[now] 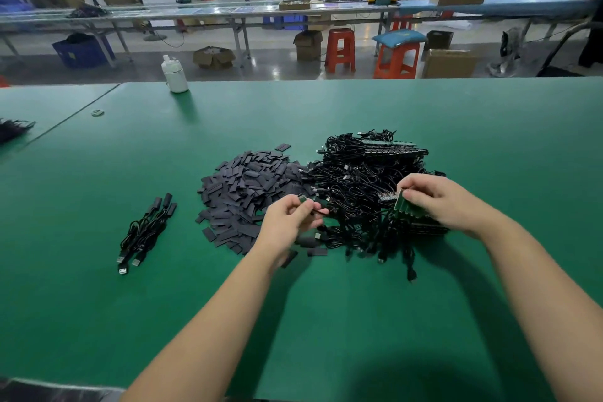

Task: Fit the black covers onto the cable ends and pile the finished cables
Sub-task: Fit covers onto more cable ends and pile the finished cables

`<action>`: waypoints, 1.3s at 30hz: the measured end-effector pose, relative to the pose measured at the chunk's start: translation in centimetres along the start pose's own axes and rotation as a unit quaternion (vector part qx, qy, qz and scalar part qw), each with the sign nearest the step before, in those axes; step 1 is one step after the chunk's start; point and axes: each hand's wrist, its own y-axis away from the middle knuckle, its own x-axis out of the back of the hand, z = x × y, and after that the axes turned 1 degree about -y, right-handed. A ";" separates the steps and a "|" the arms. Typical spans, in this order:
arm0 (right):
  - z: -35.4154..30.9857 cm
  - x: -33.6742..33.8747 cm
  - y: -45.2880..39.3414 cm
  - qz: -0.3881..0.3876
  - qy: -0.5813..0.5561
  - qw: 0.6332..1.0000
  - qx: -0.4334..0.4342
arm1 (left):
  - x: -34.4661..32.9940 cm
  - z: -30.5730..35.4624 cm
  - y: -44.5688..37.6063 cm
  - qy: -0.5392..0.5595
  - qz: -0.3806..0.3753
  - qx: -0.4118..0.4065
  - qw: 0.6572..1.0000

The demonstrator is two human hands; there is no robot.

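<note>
A heap of flat black covers (243, 192) lies in the middle of the green table (326, 320). To its right sits a tangle of black cables with green circuit-board ends (359, 183). My left hand (290, 220) pinches one small green cable end, its black wire trailing right into the tangle. My right hand (437, 201) grips a strip of joined green boards (408, 207) at the tangle's near right side. A small pile of finished cables (145, 232), their ends covered in black, lies to the left.
A white bottle (175, 74) stands at the table's far edge. A small ring of tape (97, 112) lies far left, and a dark bundle (13, 129) sits at the left edge. Beyond the table are benches, red stools and cardboard boxes.
</note>
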 end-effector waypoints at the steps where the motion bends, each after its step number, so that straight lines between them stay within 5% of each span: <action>1: -0.7 0.5 0.5 -0.015 -0.035 0.999 0.018 | 0.0 0.0 0.1 0.030 0.019 0.007 0.999; 5: -3.4 1.8 1.3 -0.035 -0.080 0.995 0.049 | -0.8 0.4 0.1 0.089 0.049 0.024 0.995; 9: -3.6 2.2 0.5 0.115 0.095 0.989 0.016 | -1.7 1.9 0.2 0.156 -0.002 0.006 0.988; 15: -4.3 0.4 0.7 0.055 0.106 0.992 0.028 | -3.9 3.7 0.9 0.075 -0.035 -0.048 0.995; 20: -4.0 -1.1 -0.4 0.171 0.161 0.972 0.011 | -5.5 4.7 1.7 0.090 -0.128 -0.028 0.987; 22: -3.7 -0.7 -0.6 0.211 0.154 0.965 0.001 | -4.8 5.4 1.4 0.084 -0.096 -0.025 0.992; 25: -3.0 0.8 -0.3 0.243 0.135 0.961 -0.016 | -1.8 6.7 0.0 0.130 0.047 -0.011 0.990; 28: -2.2 2.0 0.1 0.212 0.131 0.968 -0.026 | 0.2 7.0 -0.8 0.151 0.088 -0.010 0.984; 35: -1.3 2.2 -0.7 0.066 0.095 0.993 -0.029 | -0.7 5.9 0.2 -0.110 0.040 -0.062 0.991; 39: -0.3 -0.3 -2.7 0.001 0.179 0.983 -0.050 | -1.6 5.4 0.7 -0.162 0.008 -0.054 0.985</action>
